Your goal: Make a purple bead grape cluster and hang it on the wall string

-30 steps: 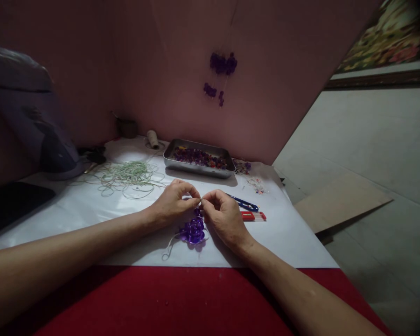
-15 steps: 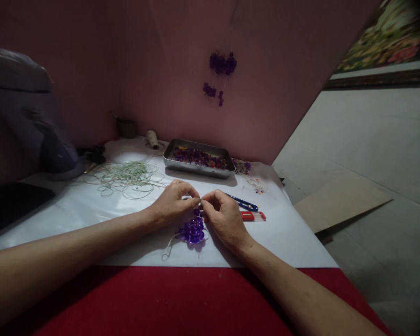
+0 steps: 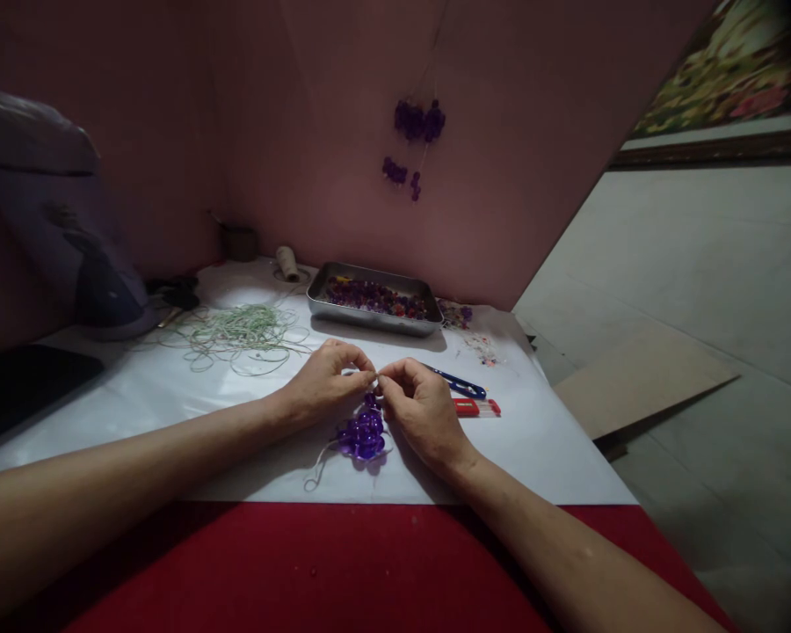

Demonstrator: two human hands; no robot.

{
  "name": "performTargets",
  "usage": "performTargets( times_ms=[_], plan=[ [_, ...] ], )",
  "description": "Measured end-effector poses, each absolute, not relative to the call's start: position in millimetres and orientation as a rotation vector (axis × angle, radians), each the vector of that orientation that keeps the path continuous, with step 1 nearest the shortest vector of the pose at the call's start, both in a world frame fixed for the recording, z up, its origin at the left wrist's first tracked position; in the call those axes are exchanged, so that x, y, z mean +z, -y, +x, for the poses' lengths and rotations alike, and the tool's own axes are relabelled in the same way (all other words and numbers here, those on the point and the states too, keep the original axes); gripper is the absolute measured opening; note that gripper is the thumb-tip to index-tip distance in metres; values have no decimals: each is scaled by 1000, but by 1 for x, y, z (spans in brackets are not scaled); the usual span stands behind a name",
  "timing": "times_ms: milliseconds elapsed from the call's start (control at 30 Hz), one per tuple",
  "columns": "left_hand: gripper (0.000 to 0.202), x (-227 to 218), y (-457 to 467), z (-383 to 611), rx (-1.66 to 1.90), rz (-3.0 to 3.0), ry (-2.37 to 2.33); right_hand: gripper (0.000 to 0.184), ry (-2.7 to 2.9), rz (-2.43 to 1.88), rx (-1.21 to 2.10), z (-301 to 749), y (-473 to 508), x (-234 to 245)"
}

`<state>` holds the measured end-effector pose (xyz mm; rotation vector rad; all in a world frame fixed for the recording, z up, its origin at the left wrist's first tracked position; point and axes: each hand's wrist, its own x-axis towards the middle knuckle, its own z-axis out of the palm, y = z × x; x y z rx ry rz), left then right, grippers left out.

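My left hand [image 3: 336, 374] and my right hand [image 3: 422, 400] meet fingertip to fingertip over the white table covering. Each is closed in a pinch, thumb against forefinger. What lies between the tips is too small to make out clearly; it appears to be the cord of the beadwork just below. That cluster of shiny purple beads [image 3: 362, 435] touches the sheet, with a few smaller beads running up from it toward my fingers. A pale cord end [image 3: 315, 473] loops out at its lower left.
A metal tray [image 3: 375, 321] of mixed beads stands behind my hands. To the left lies tangled green cord [image 3: 247, 332], with a thread spool [image 3: 287, 263] behind it. A blue cutter [image 3: 465, 385] and a red case [image 3: 478, 407] lie by my right hand. Purple beadwork [image 3: 418, 120] hangs on the wall.
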<state>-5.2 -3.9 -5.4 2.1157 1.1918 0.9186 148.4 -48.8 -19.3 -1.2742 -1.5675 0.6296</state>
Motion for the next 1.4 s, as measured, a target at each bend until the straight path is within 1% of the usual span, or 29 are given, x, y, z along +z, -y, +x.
performTargets(
  times_ms=[467, 1000, 1267, 1400],
  plan=[
    [16, 2, 7, -5, 904, 2104, -1138, 10, 1565, -1281, 628, 149, 49, -19],
    [12, 0, 7, -5, 902, 2132, -1171, 13, 1566, -1270, 642, 149, 49, -19],
    [10, -2, 6, -6, 909, 2172, -1126, 14, 1587, -1292, 582, 149, 49, -19],
    [10, -3, 5, -6, 922, 2175, -1106, 15, 1619, -1291, 498, 148, 50, -19]
  ],
)
